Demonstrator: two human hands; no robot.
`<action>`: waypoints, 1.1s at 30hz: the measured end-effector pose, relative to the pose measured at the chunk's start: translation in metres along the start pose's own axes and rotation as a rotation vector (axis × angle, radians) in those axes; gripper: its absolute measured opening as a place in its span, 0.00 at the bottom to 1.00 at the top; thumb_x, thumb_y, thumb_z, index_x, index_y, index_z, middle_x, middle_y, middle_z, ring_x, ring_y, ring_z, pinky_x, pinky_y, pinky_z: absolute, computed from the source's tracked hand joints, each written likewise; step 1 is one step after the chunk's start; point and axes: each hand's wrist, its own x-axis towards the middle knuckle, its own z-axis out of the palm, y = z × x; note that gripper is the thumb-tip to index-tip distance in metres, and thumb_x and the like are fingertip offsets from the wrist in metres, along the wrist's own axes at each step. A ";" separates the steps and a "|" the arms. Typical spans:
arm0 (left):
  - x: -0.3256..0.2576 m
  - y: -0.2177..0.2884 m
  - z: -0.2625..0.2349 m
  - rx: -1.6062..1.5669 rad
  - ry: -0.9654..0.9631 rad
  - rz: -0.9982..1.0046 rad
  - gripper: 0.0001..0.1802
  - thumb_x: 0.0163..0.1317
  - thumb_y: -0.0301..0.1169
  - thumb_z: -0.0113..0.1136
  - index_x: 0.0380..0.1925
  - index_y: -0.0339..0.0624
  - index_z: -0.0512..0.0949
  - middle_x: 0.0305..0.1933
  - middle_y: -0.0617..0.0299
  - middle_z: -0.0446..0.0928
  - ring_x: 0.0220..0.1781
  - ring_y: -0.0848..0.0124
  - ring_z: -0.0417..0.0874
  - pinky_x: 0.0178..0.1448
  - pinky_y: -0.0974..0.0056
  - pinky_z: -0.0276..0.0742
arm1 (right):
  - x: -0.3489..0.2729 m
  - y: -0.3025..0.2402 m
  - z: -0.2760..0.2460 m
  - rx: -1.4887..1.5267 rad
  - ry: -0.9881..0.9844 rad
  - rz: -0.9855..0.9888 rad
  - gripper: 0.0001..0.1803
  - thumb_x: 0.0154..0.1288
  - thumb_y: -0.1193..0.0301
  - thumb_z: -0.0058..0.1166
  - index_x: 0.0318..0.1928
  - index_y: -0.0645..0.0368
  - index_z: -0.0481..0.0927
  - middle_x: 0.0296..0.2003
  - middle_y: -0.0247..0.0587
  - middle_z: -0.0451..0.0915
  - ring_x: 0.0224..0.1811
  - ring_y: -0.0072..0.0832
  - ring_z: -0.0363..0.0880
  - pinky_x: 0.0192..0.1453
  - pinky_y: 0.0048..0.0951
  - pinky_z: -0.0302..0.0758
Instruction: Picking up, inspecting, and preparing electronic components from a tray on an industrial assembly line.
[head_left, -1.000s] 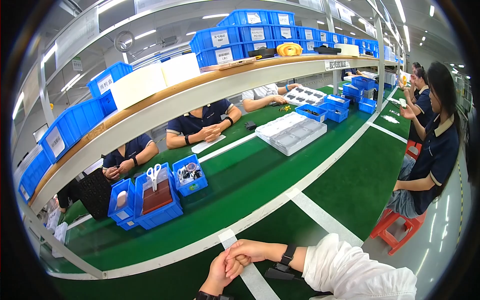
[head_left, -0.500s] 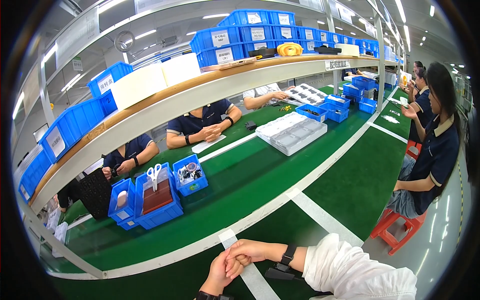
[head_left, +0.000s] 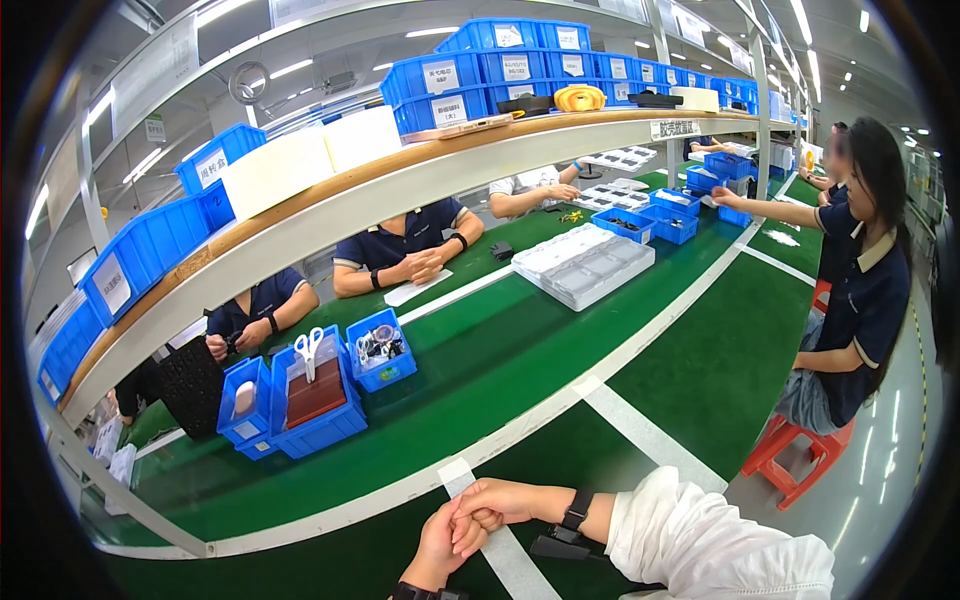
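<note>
My left hand (head_left: 436, 548) and my right hand (head_left: 488, 500) are clasped together at the near edge of the green worktable (head_left: 520, 370), over a white stripe (head_left: 500, 550). Neither hand holds an object. My right forearm comes in from the right in a white sleeve (head_left: 700, 545), with a black wristband (head_left: 575, 510) at the wrist. A flat black thing (head_left: 562, 546) lies on the table just under that wrist. The nearest bins are well beyond my reach on the left.
Blue bins (head_left: 315, 395) with scissors (head_left: 309, 350) and small parts stand at the left. A stack of white trays (head_left: 585, 265) lies mid-table. Several seated people work across the table under a shelf (head_left: 400, 185) of blue bins. Another person sits on a red stool (head_left: 800, 455) at the right.
</note>
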 end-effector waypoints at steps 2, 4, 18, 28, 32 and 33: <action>0.000 0.001 0.002 0.007 0.001 0.003 0.30 0.64 0.44 0.25 0.01 0.51 0.52 0.01 0.67 0.54 0.02 0.72 0.53 0.12 0.70 0.51 | 0.000 0.000 0.000 0.005 0.004 -0.004 0.13 0.58 0.68 0.45 0.22 0.61 0.77 0.07 0.22 0.58 0.07 0.12 0.46 0.12 0.18 0.41; 0.000 0.001 0.002 0.015 0.002 0.006 0.30 0.64 0.44 0.25 0.01 0.51 0.52 0.01 0.67 0.54 0.02 0.72 0.53 0.12 0.70 0.51 | 0.000 0.000 0.000 0.001 0.016 -0.001 0.13 0.58 0.68 0.45 0.22 0.61 0.77 0.07 0.22 0.58 0.07 0.12 0.46 0.12 0.18 0.41; 0.000 0.001 0.001 0.002 0.008 -0.013 0.31 0.64 0.45 0.25 0.00 0.51 0.53 0.00 0.67 0.54 0.02 0.72 0.53 0.12 0.70 0.51 | -0.001 -0.002 0.001 -0.014 -0.003 0.004 0.13 0.60 0.68 0.44 0.24 0.61 0.77 0.08 0.21 0.56 0.09 0.11 0.46 0.14 0.18 0.43; 0.000 0.000 0.000 0.009 0.004 -0.017 0.31 0.64 0.44 0.24 0.00 0.51 0.53 0.00 0.67 0.55 0.02 0.72 0.53 0.12 0.70 0.51 | 0.000 0.001 -0.002 -0.015 -0.005 0.003 0.13 0.60 0.68 0.44 0.24 0.61 0.77 0.08 0.21 0.56 0.09 0.12 0.46 0.14 0.18 0.43; 0.000 0.000 -0.001 0.009 0.000 -0.012 0.31 0.64 0.44 0.23 0.00 0.51 0.53 0.00 0.67 0.55 0.02 0.72 0.53 0.12 0.70 0.51 | 0.000 -0.001 0.000 -0.015 -0.004 0.006 0.13 0.60 0.68 0.44 0.24 0.61 0.77 0.07 0.21 0.56 0.09 0.12 0.46 0.14 0.18 0.43; 0.000 0.000 -0.001 0.009 0.002 -0.011 0.31 0.64 0.44 0.23 0.01 0.51 0.53 0.01 0.67 0.55 0.02 0.72 0.54 0.12 0.70 0.51 | -0.001 -0.001 0.001 -0.018 -0.001 0.006 0.13 0.60 0.68 0.44 0.24 0.62 0.77 0.07 0.21 0.56 0.09 0.12 0.46 0.14 0.18 0.43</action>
